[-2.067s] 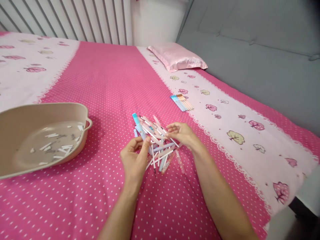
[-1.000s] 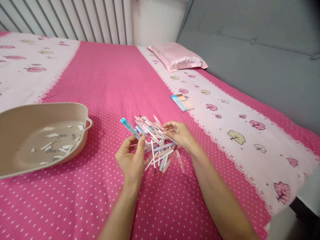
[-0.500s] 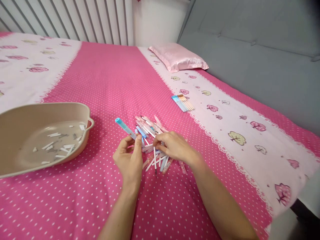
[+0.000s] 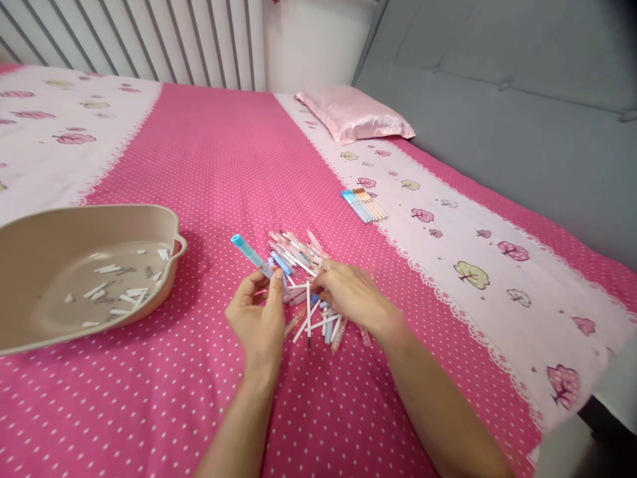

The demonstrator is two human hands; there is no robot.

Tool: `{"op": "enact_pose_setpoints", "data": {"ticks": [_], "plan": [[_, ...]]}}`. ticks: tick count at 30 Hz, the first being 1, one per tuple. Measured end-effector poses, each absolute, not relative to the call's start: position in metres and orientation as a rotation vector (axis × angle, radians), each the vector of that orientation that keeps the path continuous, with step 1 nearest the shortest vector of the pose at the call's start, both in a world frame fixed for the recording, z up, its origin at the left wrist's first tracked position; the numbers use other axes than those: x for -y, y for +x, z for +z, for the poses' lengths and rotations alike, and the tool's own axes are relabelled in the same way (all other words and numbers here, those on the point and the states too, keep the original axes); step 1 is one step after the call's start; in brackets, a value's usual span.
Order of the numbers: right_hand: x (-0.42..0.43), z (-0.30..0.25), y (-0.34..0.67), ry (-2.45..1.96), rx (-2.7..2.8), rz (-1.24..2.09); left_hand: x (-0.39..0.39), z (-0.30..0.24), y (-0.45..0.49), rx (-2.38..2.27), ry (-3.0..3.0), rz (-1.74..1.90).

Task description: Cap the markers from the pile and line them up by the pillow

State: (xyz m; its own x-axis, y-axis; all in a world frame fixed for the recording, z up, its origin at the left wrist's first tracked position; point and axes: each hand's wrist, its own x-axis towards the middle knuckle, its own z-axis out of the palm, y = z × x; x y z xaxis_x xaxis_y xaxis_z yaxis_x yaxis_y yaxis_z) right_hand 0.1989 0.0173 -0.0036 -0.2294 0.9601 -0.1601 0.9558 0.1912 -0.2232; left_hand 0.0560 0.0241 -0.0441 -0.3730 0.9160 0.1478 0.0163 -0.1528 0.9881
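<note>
My left hand [image 4: 259, 302] is closed around a light-blue pen barrel [image 4: 251, 253], thumb pressed along it, its bright blue end pointing up and to the left. My right hand [image 4: 346, 289] reaches into a loose pile of pen parts [image 4: 293, 249]. Its fingers are bent together at the pile, and what they pinch, if anything, is hidden. Just left of those fingertips, a white pen refill [image 4: 308, 315] with a dark tip points toward me. More white refills, blue pieces and pink printed barrels lie under and around both hands.
A beige basin [image 4: 172, 282] with small white and grey pieces inside stands at left. A neat row of blue and orange-brown pens [image 4: 364, 206] lies beyond the pile. Farther back are a pink pillow [image 4: 355, 116] and a grey headboard [image 4: 497, 133].
My right hand has moved slightly right, away from the white refill, and its fingers are deeper in the pile. Some pieces beneath have shifted. My left hand stays almost still with the blue barrel.
</note>
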Motion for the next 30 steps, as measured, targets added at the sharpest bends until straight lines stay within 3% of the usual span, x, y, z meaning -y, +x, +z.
{"op": "enact_pose_setpoints", "data": {"ticks": [30], "plan": [[-0.0221, -0.0092, 0.2029, -1.834, 2.441, 0.464, -0.0229, -0.0464, 0.0572, -1.397, 1.123, 1.589]]}}
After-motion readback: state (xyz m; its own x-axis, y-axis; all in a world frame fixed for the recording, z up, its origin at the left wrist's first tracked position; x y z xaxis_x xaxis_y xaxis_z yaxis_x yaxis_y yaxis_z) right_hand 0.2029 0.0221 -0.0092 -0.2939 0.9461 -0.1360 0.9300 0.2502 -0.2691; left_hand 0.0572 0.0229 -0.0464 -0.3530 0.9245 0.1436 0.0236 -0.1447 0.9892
